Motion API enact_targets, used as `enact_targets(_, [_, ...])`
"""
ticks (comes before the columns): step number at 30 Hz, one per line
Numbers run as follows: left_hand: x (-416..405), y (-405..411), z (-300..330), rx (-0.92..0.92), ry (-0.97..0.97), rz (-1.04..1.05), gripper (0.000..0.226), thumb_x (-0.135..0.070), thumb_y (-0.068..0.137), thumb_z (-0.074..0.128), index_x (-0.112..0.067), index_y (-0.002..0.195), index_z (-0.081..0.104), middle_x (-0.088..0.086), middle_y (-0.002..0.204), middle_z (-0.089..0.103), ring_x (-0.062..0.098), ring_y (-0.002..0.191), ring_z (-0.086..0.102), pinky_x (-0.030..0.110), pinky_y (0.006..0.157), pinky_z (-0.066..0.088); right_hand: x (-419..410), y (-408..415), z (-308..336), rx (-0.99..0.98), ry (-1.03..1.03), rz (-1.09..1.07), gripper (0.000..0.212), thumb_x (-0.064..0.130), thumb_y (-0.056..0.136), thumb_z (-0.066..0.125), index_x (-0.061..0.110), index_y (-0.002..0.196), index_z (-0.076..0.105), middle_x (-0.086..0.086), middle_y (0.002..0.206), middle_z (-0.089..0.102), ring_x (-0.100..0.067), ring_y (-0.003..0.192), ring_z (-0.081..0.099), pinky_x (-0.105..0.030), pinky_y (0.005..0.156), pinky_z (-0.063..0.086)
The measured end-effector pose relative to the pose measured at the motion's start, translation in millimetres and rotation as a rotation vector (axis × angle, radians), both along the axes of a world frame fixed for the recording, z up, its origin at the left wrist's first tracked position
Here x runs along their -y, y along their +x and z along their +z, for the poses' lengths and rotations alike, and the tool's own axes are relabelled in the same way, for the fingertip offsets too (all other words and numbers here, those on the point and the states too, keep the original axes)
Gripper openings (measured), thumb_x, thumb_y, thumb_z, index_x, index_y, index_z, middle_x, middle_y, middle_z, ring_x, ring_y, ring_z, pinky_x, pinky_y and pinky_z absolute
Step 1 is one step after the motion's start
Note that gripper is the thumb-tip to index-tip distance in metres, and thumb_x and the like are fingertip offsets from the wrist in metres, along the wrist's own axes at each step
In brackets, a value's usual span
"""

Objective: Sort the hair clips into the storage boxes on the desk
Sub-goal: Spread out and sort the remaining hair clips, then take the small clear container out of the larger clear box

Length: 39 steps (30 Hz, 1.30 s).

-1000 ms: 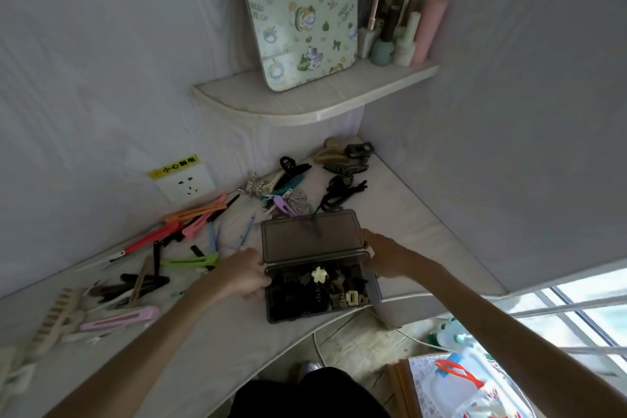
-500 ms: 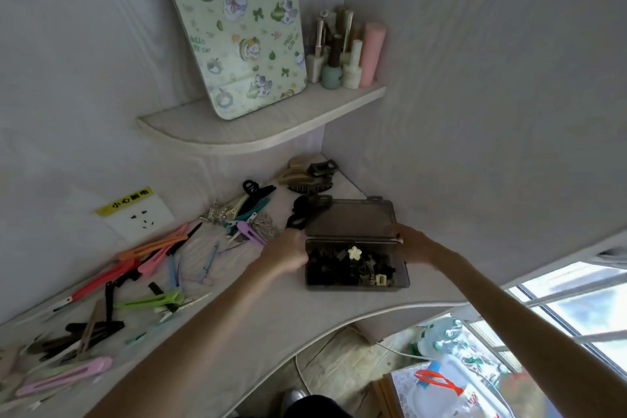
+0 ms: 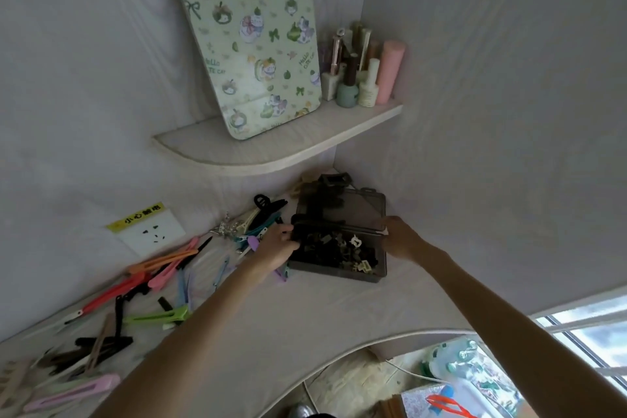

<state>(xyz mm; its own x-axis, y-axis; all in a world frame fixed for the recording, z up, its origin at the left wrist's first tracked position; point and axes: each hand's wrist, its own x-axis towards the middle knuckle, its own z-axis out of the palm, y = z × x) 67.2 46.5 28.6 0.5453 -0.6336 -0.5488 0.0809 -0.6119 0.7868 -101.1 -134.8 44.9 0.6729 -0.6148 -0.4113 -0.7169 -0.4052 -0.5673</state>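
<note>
Storage box (image 3: 339, 268): smoky, translucent, lid (image 3: 353, 205) swung back; sat in the far right corner of the desk (image 3: 288, 322), against the wall.
Contents: small dark claw clips with one white flower clip (image 3: 355, 241) among them.
Left hand (image 3: 276, 246): fingers curled onto the box's left end at the hinge, gripping it.
Right hand (image 3: 400, 237): fingers wrapped over the box's right end, gripping it.
Loose hair clips (image 3: 163, 265): long pink, orange, red, green and black ones strewn across the desk's left side.
Large claw clips (image 3: 325, 185): lay behind the box, partly seen through the lid.
Corner shelf (image 3: 271, 149): bore a patterned green board (image 3: 251, 41) and nail polish bottles (image 3: 359, 78).
Wall socket (image 3: 149, 227): yellow label on top.
</note>
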Motion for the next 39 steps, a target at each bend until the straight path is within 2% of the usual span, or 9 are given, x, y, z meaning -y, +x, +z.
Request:
enact_targets(4, [-21.8, 1.7, 0.8, 0.025, -0.034, 0.026, 0.032, 0.004, 0.089, 0.052, -0.005, 0.12, 0.056, 0.002, 0.121, 0.056, 0.018, 0.114, 0.053, 0.018, 0.083, 0.048, -15.9, 16.7, 10.6, 0.089, -0.331, 0.02, 0.037, 0.0, 0.089, 0.044, 0.004, 0.124, 0.053, -0.017, 0.125, 0.051, -0.033, 0.115, 0.052, -0.031, 0.093, 0.043])
enact_targets(8, [-71.6, 15.3, 17.5, 0.119, -0.048, 0.049, 0.032, 0.004, 0.088, 0.052, 0.002, 0.12, 0.059, 0.006, 0.106, 0.064, 0.001, 0.08, 0.061, 0.001, 0.055, 0.043, -53.1, 52.7, 19.2, 0.15, -0.234, 0.209, 0.024, 0.006, 0.091, 0.048, 0.014, 0.103, 0.067, -0.007, 0.112, 0.064, -0.021, 0.101, 0.059, -0.018, 0.08, 0.044])
enact_targets(12, [-135.5, 32.8, 35.2, 0.227, -0.06, 0.116, 0.021, 0.001, 0.087, 0.052, -0.007, 0.101, 0.066, 0.001, 0.094, 0.064, 0.003, 0.083, 0.06, 0.015, 0.079, 0.049, -114.0, 97.4, 24.9, 0.041, -0.044, 0.475, 0.027, 0.012, 0.096, 0.04, 0.011, 0.105, 0.065, -0.009, 0.115, 0.063, -0.025, 0.109, 0.057, -0.027, 0.089, 0.042])
enact_targets(19, [-306.0, 44.6, 60.3, 0.367, 0.091, 0.442, 0.03, -0.023, 0.079, 0.054, -0.014, 0.102, 0.07, -0.003, 0.102, 0.07, 0.011, 0.098, 0.065, 0.024, 0.088, 0.05, -253.0, 180.9, 21.3, -0.032, 0.066, 0.858, 0.026, 0.006, 0.091, 0.044, 0.019, 0.099, 0.065, -0.001, 0.106, 0.063, -0.012, 0.103, 0.056, -0.021, 0.084, 0.042])
enact_targets(24, [-415.5, 38.5, 76.1, 0.539, 0.248, 0.6, 0.029, -0.015, 0.083, 0.049, -0.026, 0.101, 0.068, -0.009, 0.11, 0.069, 0.011, 0.102, 0.064, 0.026, 0.091, 0.049, -370.7, 224.2, 33.2, -0.021, 0.132, 1.06, 0.024, 0.003, 0.09, 0.048, 0.023, 0.091, 0.062, -0.01, 0.104, 0.068, -0.03, 0.1, 0.065, -0.041, 0.09, 0.052])
enact_targets(27, [-462.2, 34.6, 85.6, 0.774, 0.295, 0.7, 0.026, -0.013, 0.088, 0.051, -0.027, 0.104, 0.065, -0.01, 0.108, 0.068, 0.008, 0.103, 0.061, 0.022, 0.087, 0.044, -435.0, 241.3, 45.4, -0.003, 0.158, 1.11, 0.022, 0.007, 0.09, 0.05, 0.016, 0.101, 0.067, -0.009, 0.109, 0.068, -0.018, 0.093, 0.063, -0.029, 0.087, 0.049])
enact_targets(33, [-540.5, 42.6, 97.0, 1.069, 0.439, 0.92, 0.038, -0.017, 0.088, 0.057, -0.019, 0.126, 0.054, -0.001, 0.128, 0.058, 0.02, 0.12, 0.051, 0.031, 0.098, 0.04, -542.8, 271.4, 71.6, 0.023, 0.496, 0.96, 0.031, 0.003, 0.095, 0.043, 0.002, 0.125, 0.05, -0.008, 0.1, 0.059, -0.008, 0.062, 0.063, -0.007, 0.048, 0.045])
enact_targets(35, [-555.5, 46.9, 91.5, 0.966, 0.533, 0.924, 0.05, -0.026, 0.091, 0.052, -0.014, 0.138, 0.041, 0.004, 0.143, 0.045, 0.022, 0.134, 0.038, 0.033, 0.108, 0.031, -571.4, 278.7, 78.3, -0.028, 0.738, 0.781, 0.022, 0.004, 0.096, 0.041, 0.002, 0.115, 0.053, -0.004, 0.085, 0.054, -0.003, 0.047, 0.06, -0.015, 0.05, 0.047])
enact_targets(39, [-561.9, 49.0, 80.2, 0.831, 0.616, 0.879, 0.059, -0.036, 0.094, 0.045, -0.012, 0.145, 0.027, 0.01, 0.153, 0.028, 0.025, 0.142, 0.022, 0.038, 0.115, 0.019, -601.8, 283.3, 79.0, 0.009, 0.804, 0.576, 0.021, 0.025, 0.092, 0.056, 0.005, 0.099, 0.052, -0.004, 0.078, 0.054, -0.014, 0.068, 0.056, -0.024, 0.066, 0.048])
